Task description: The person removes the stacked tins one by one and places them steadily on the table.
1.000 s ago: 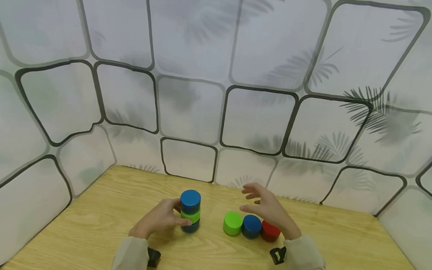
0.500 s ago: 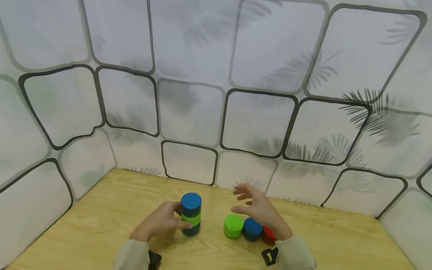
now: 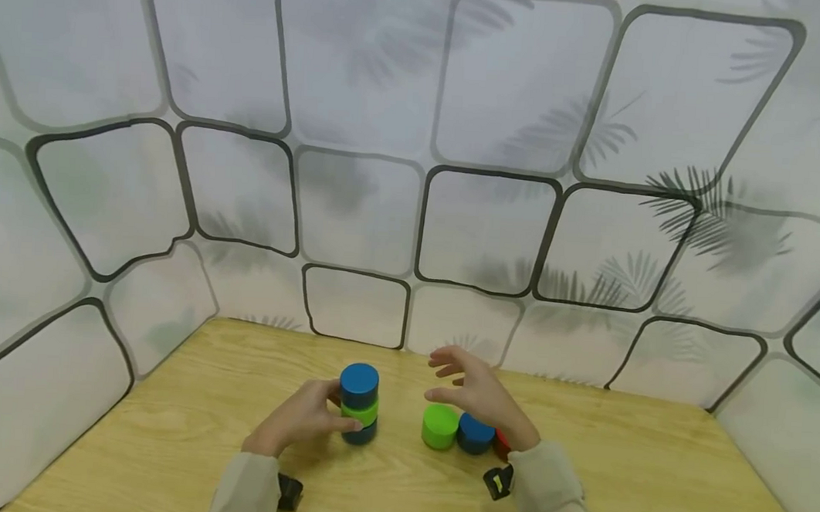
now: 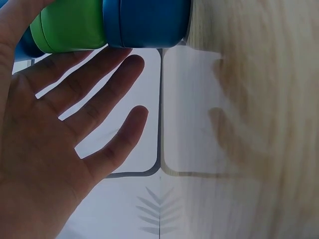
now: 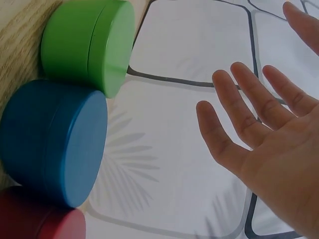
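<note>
My left hand (image 3: 304, 414) holds a stack of round lidded tins at the green tin (image 3: 359, 411), thumb in front and fingers behind. A blue tin (image 3: 359, 385) tops the stack; another blue tin (image 3: 361, 434) forms its base on the table. In the left wrist view, fingertips touch the underside of the green tin (image 4: 72, 22). My right hand (image 3: 475, 391) hovers with spread fingers over a row of tins: green (image 3: 440, 426), blue (image 3: 475, 434) and red (image 3: 502, 446). That hand partly hides the red tin. Nothing lies in its grasp.
A light wood-grain table (image 3: 398, 491) carries everything. Behind and beside it stands a pale wall covering (image 3: 356, 214) with dark outlined shapes and leaf prints. Each wrist wears a small black device (image 3: 499, 482).
My right hand has moved left above the row of tins, toward the stack, and now covers more of the red tin. The left hand and the stack stay in place.
</note>
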Tool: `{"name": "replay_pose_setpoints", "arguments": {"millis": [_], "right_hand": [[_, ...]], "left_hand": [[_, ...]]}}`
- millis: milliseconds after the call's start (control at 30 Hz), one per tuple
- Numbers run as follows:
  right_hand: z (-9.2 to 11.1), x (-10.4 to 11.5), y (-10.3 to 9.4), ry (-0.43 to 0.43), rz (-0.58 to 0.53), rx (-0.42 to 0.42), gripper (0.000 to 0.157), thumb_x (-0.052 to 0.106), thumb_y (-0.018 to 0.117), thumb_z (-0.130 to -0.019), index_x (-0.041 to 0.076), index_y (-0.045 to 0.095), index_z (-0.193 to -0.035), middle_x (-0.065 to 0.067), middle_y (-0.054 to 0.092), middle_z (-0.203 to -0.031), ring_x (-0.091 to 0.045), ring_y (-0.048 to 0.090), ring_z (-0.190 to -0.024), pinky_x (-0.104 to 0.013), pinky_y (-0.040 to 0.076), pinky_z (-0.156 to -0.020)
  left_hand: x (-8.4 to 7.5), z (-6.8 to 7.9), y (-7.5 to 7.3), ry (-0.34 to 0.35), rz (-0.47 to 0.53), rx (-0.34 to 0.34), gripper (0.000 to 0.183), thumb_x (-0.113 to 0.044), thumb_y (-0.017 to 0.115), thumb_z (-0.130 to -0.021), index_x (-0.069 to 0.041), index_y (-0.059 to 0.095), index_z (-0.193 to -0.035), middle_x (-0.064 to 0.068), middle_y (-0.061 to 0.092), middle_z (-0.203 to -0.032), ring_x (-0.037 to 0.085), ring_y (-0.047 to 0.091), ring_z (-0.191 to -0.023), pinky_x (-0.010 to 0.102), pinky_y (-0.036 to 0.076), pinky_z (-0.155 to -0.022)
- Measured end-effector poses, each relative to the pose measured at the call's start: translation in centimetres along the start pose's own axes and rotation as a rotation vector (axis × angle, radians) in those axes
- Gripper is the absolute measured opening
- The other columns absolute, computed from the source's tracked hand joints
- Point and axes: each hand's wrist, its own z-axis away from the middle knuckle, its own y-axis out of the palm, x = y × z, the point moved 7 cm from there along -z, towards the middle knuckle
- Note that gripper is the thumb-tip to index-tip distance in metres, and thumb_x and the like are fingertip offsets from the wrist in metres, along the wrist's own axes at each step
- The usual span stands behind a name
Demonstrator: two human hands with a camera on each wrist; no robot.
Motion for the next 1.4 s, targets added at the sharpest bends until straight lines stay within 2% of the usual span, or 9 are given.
{"name": "replay_pose_setpoints", "arguments": {"millis": [267,500,700,933,1233,1400], "right_hand": [[-0.5,0.3,0.4,-0.014,-0.011,0.002,0.049,0.016,0.074,-0.094,-0.003,0.055,-0.135,-0.020,0.061,-0.129,-0.044,0.058,-0.115,-0.062,0.046,-0.095],[-0.9,0.4,1.1,-0.013,-0.009,0.009,0.050,0.017,0.075,-0.093,-0.003,0.055,-0.135,-0.021,0.061,-0.129,-0.039,0.060,-0.114,-0.062,0.046,-0.095],[-1.3,0.5,2.0,-0.013,-0.049,0.029,0.050,0.016,0.075,-0.093,-0.003,0.055,-0.135,-0.023,0.060,-0.130,-0.041,0.059,-0.115,-0.064,0.044,-0.096],[-1.8,0.8,3.0,-0.018,-0.063,0.039,0.051,0.016,0.075,-0.093,-0.003,0.055,-0.136,-0.020,0.062,-0.129,-0.040,0.060,-0.115,-0.062,0.044,-0.097],[-2.6,1.1,4.3,-0.066,-0.037,0.072,0.051,0.014,0.076,-0.091,-0.008,0.055,-0.132,-0.024,0.063,-0.126,-0.042,0.062,-0.112,-0.062,0.047,-0.094],[-2.9,1.3,4.9,-0.068,-0.036,0.077,0.051,0.014,0.076,-0.091,-0.009,0.056,-0.132,-0.025,0.063,-0.126,-0.040,0.063,-0.110,-0.058,0.049,-0.093]], "left_hand": [[-0.1,-0.3,0.0,0.004,-0.006,0.004,0.049,-0.022,0.085,-0.084,0.001,0.067,-0.123,0.003,0.070,-0.108,0.022,0.063,-0.098,0.054,0.050,-0.089],[0.0,-0.3,0.1,0.001,-0.012,-0.004,0.049,-0.023,0.085,-0.083,0.001,0.067,-0.123,0.003,0.070,-0.107,0.021,0.063,-0.097,0.053,0.051,-0.088],[0.0,-0.3,0.1,0.002,-0.008,-0.004,0.049,-0.022,0.085,-0.083,0.001,0.067,-0.122,0.003,0.071,-0.107,0.022,0.063,-0.097,0.053,0.051,-0.088],[0.1,-0.2,-0.1,-0.005,-0.012,-0.006,0.049,-0.023,0.086,-0.083,0.000,0.067,-0.122,0.003,0.071,-0.107,0.022,0.064,-0.098,0.054,0.051,-0.088],[0.2,-0.1,0.0,-0.004,-0.007,0.001,0.050,-0.023,0.086,-0.083,0.001,0.067,-0.123,0.004,0.071,-0.109,0.024,0.064,-0.100,0.056,0.050,-0.089],[0.0,0.1,-0.2,-0.014,-0.002,-0.007,0.050,-0.022,0.086,-0.083,0.000,0.067,-0.123,0.004,0.071,-0.109,0.024,0.064,-0.100,0.057,0.050,-0.090]]}}
